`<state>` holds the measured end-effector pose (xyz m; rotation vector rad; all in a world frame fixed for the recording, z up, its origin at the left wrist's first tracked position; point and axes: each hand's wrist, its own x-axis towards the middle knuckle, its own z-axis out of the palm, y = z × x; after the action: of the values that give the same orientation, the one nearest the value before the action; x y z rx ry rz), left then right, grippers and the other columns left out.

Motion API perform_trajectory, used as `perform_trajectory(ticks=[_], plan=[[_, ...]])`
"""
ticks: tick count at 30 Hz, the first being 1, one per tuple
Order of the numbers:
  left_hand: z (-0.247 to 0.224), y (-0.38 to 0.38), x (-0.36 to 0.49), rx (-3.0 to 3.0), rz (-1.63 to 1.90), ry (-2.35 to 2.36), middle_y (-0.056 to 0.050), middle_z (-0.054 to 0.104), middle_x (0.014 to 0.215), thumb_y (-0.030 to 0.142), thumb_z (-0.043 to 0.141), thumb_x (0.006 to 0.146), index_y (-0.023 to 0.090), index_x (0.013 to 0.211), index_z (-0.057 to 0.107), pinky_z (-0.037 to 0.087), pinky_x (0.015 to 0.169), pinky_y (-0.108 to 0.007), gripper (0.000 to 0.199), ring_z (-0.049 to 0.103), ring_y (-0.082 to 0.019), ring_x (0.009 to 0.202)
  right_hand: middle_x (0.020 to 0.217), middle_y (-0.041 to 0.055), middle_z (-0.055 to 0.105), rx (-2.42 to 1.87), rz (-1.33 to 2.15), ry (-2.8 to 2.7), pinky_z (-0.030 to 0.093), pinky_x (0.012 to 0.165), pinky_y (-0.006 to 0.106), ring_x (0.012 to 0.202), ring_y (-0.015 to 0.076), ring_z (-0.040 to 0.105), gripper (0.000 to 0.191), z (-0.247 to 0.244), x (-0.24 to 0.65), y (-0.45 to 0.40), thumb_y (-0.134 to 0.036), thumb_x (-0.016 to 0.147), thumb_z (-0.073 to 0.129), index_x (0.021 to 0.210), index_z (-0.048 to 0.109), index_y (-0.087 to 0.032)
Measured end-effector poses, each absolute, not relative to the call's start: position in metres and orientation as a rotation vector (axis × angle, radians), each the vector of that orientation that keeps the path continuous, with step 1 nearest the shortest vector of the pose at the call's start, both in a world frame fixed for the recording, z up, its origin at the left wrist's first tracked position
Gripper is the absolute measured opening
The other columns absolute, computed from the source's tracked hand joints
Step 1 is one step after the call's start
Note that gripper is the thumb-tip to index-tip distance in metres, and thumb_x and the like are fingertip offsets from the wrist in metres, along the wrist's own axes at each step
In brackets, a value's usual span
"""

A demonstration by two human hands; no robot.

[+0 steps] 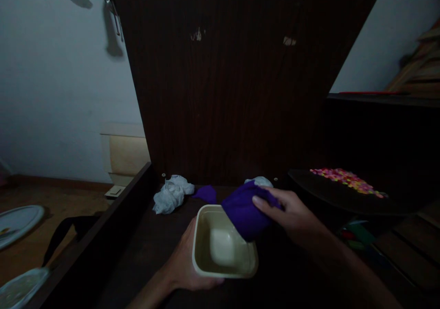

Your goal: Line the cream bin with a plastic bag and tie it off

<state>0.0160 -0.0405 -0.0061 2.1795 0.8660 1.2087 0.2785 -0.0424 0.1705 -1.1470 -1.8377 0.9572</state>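
A cream, rounded-square container (pixel 225 247) is tilted so that its inside shows, and nothing is visible in it. My left hand (pixel 190 265) is wrapped around its left side and bottom. My right hand (pixel 283 208) pinches a purple cloth (pixel 245 210), which hangs over the container's upper right rim. Behind the container, a smaller purple piece (pixel 207 193) lies on the dark surface (pixel 154 245). Left of that piece is a crumpled whitish plastic bag (pixel 173 194). Another whitish crumpled piece (pixel 263 181) shows partly behind the purple cloth.
A tall dark wooden panel (pixel 223 93) rises behind the surface, and a raised dark edge (pixel 103 226) runs along the left. To the right, pink and yellow small pieces (pixel 347 180) lie on a dark shelf. White dishes (pixel 20 222) are at the far left.
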Motion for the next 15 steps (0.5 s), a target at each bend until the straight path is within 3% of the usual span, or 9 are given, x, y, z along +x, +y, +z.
perform_trajectory(ticks=[3,6,10,15], plan=[[-0.008,-0.041,0.017,2.048,1.205,0.867,-0.019,0.055,0.142,0.066,0.083,0.063,0.017,0.156,0.034,0.041,0.115,-0.059,0.116,0.056,-0.041,0.129,0.092,0.0050,0.077,-1.071,1.177,-1.458,0.052,0.075,0.031,0.079,0.0200,0.068,0.042,0.160,0.278,0.006,-0.056,0.081,0.075,0.095,0.076,-0.017],[-0.004,-0.040,0.018,2.008,1.193,0.831,-0.018,0.058,0.139,0.070,0.079,0.067,0.019,0.154,0.038,0.042,0.113,-0.058,0.109,0.058,-0.041,0.127,0.083,0.0027,0.077,-1.145,1.338,-1.268,0.054,0.077,0.030,0.080,0.0200,0.069,0.033,0.136,0.267,0.048,-0.048,0.071,0.084,0.086,0.076,-0.020],[-0.004,-0.039,0.019,1.962,1.202,0.800,-0.018,0.060,0.137,0.069,0.080,0.066,0.019,0.155,0.036,0.044,0.112,-0.058,0.111,0.060,-0.040,0.125,0.078,0.0018,0.074,-1.234,1.398,-1.277,0.054,0.076,0.029,0.073,0.0162,0.068,0.019,0.094,0.240,0.086,-0.035,0.084,0.076,0.080,0.072,-0.017],[-0.013,-0.039,0.019,1.918,1.187,0.812,-0.019,0.061,0.135,0.068,0.083,0.062,0.019,0.156,0.032,0.046,0.111,-0.056,0.118,0.061,-0.040,0.123,0.108,0.0063,0.070,-1.373,1.439,-1.385,0.059,0.080,0.037,0.090,0.0180,0.069,0.026,0.050,0.201,0.120,-0.036,0.099,0.064,0.113,0.066,-0.014]])
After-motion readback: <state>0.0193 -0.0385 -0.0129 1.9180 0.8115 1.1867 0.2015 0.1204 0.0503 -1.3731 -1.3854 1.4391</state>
